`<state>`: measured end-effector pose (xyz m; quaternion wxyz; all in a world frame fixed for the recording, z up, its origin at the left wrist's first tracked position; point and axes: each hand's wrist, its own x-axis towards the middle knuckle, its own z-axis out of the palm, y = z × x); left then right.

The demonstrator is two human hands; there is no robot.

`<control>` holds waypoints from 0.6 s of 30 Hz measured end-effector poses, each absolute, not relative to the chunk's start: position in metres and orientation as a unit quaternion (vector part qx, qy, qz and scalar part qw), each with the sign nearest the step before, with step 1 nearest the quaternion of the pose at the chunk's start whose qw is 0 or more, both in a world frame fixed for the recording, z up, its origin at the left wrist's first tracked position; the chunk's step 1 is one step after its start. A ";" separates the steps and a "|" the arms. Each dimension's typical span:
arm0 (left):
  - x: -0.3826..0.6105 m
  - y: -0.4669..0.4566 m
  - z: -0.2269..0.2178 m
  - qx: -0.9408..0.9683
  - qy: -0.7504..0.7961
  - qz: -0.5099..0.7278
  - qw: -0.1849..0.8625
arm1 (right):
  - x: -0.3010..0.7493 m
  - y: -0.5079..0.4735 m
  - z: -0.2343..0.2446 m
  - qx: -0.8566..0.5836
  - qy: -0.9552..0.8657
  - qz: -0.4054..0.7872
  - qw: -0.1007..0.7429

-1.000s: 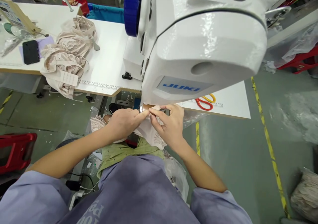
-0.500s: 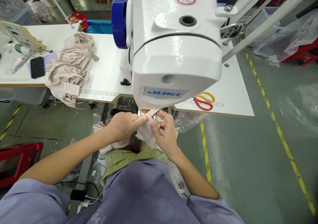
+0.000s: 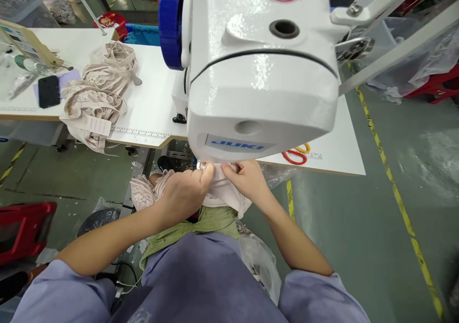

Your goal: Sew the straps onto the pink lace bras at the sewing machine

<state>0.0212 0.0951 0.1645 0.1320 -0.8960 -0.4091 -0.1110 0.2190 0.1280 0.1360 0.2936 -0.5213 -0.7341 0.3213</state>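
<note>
Strip that showed between the hands is now out of sight. Left hand [image 3: 184,191] and right hand [image 3: 249,179] pinch the pale cloth [image 3: 225,191] by its upper edge, just below the sewing machine [image 3: 260,98] head. Likely means edge being positioned there.

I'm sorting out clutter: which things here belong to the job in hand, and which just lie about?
Job, seemingly:
pale fabric in the left hand and right hand
sewing machine
perhaps the similar garment pile

Lying about, seemingly:
black phone
red stool
</note>
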 end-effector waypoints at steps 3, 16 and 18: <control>0.023 0.096 0.167 -0.894 -0.421 -0.096 0.118 | 0.220 0.136 0.137 -0.521 -0.709 0.338 0.334; 0.024 0.093 0.168 -0.887 -0.439 -0.085 0.114 | 0.223 0.146 0.131 -0.497 -0.714 0.347 0.350; 0.024 0.093 0.167 -0.887 -0.440 -0.083 0.115 | 0.223 0.146 0.130 -0.497 -0.712 0.351 0.350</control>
